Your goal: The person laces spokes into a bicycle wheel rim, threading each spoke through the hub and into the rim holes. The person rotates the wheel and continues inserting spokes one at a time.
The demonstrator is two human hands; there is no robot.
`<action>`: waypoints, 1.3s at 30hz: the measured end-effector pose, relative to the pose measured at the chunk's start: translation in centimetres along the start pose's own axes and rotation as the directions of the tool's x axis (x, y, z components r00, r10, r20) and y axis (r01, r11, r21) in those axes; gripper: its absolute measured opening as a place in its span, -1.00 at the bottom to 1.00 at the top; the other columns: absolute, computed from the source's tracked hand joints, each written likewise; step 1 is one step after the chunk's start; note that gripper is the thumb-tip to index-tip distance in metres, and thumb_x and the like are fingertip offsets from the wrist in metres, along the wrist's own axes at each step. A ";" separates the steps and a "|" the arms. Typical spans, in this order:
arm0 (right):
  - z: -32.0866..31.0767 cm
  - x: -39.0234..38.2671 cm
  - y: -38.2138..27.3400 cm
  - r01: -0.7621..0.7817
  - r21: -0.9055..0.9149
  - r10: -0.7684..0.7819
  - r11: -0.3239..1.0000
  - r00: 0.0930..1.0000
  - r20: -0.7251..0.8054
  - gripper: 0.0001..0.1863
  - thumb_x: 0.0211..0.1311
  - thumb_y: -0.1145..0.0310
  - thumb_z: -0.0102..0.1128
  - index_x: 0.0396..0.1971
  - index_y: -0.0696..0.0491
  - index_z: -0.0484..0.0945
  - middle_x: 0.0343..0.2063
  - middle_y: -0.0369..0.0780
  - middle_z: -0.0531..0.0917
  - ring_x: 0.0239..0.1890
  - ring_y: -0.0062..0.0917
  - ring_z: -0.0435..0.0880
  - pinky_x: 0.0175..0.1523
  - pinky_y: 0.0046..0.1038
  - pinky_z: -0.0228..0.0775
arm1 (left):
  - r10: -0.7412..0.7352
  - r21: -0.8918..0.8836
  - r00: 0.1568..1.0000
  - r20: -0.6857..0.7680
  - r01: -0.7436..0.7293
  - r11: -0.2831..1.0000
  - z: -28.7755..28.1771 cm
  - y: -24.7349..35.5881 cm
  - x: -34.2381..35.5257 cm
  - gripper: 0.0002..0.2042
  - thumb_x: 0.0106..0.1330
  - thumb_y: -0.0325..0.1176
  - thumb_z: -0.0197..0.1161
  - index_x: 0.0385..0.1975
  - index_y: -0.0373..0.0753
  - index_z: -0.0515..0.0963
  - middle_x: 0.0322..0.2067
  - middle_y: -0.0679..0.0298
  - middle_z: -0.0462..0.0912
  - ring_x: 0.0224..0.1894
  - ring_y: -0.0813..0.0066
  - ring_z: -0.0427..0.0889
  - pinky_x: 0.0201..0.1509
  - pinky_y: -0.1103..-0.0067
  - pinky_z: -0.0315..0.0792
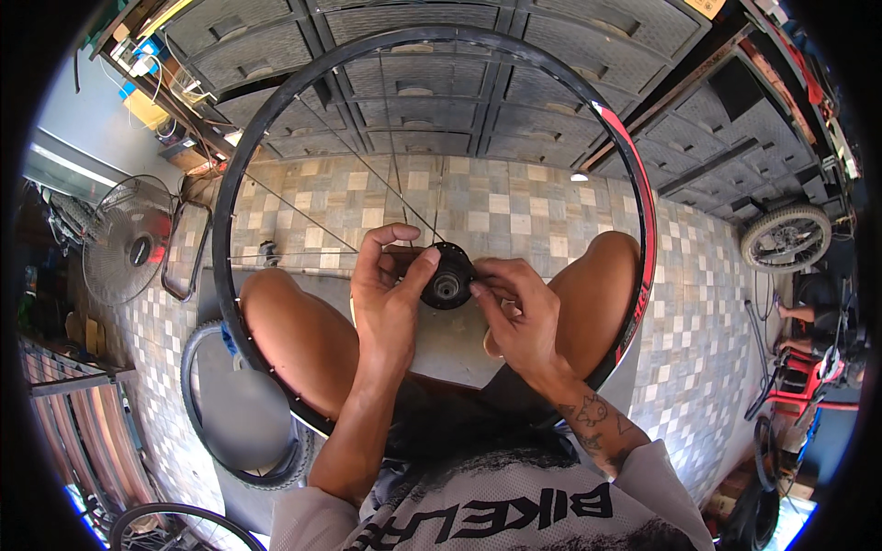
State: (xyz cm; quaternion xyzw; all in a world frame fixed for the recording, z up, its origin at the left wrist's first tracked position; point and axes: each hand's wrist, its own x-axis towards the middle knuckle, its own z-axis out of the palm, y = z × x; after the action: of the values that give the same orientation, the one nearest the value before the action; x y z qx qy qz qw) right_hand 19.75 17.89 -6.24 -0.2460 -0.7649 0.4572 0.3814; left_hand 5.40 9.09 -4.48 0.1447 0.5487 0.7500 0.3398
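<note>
A black bicycle wheel hub [447,286] sits near the middle of a large black rim [241,156] with a red and white section. Several thin spokes [317,223] run from around the hub to the rim's left and upper side. My left hand [384,292] grips the hub from its left, thumb on the flange and index finger raised. At the hub's right edge, my right hand [525,308] has thumb and fingers pinched together, fingertips touching the flange. Anything between those fingertips is too small to make out. The rim stands around my bent knees.
Grey drawer cabinets [418,83] line the far side. A standing fan [129,241] is at the left. A tyre [197,404] lies at lower left beside a wooden slatted piece [87,441]. At right are a small spoked wheel [785,239], a red chair [801,378] and a person's legs [797,314].
</note>
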 end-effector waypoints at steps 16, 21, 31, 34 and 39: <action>-1.8 1.3 -1.5 0.257 -0.080 -0.250 0.963 0.964 0.090 -0.72 0.16 0.61 0.53 -0.13 0.06 0.72 -0.02 -0.13 0.69 -0.04 -0.34 0.75 0.05 -0.35 0.65 | 0.008 0.025 1.000 -0.009 -0.007 1.000 0.1 0.2 0.0 -0.71 0.41 -0.63 0.35 0.07 -0.24 0.54 -0.30 0.26 0.67 -0.23 0.60 0.63 -0.10 0.63 0.50; -0.4 0.6 1.1 0.121 0.071 -0.128 0.990 0.985 0.114 -0.74 0.26 0.74 0.35 -0.09 0.17 0.64 0.09 -0.02 0.62 0.13 -0.28 0.72 0.19 -0.32 0.64 | 0.005 0.004 1.000 0.002 -0.005 1.000 -0.1 0.1 -0.1 -0.70 0.41 -0.64 0.35 0.08 -0.24 0.54 -0.31 0.26 0.66 -0.23 0.60 0.64 -0.09 0.63 0.52; -0.2 0.6 3.7 -0.138 0.120 0.121 0.983 0.983 0.138 -0.74 0.31 0.74 0.29 -0.06 0.17 0.64 0.11 -0.11 0.59 0.15 -0.30 0.76 0.24 -0.35 0.66 | -0.012 -0.051 1.000 0.002 0.012 0.999 -0.2 0.0 -0.1 -0.69 0.41 -0.63 0.36 0.09 -0.25 0.55 -0.29 0.23 0.70 -0.22 0.59 0.68 -0.09 0.63 0.57; -0.6 0.9 5.2 0.144 -0.180 -0.115 0.973 0.980 0.165 -0.77 0.34 0.71 0.27 -0.07 0.14 0.62 0.02 -0.09 0.64 0.04 -0.21 0.79 0.01 -0.24 0.69 | -0.009 -0.058 1.000 0.012 0.010 0.998 -0.2 0.3 -0.2 -0.69 0.41 -0.63 0.36 0.09 -0.25 0.55 -0.28 0.22 0.70 -0.21 0.58 0.69 -0.08 0.63 0.57; -0.5 0.6 6.2 -0.010 -0.260 0.066 0.965 0.976 0.208 -0.82 0.44 0.60 0.22 -0.03 0.14 0.56 -0.11 -0.05 0.70 -0.19 -0.20 0.82 -0.12 -0.17 0.63 | -0.023 -0.087 1.000 0.019 0.025 0.996 -0.1 0.8 -0.5 -0.70 0.41 -0.62 0.37 0.09 -0.25 0.55 -0.28 0.23 0.70 -0.21 0.59 0.68 -0.06 0.63 0.56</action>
State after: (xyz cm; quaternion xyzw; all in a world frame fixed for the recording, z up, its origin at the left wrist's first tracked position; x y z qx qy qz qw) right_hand 19.95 21.47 -11.39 -0.2575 -0.8495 0.3851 0.2525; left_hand 5.42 8.54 -3.75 0.1297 0.5139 0.7679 0.3598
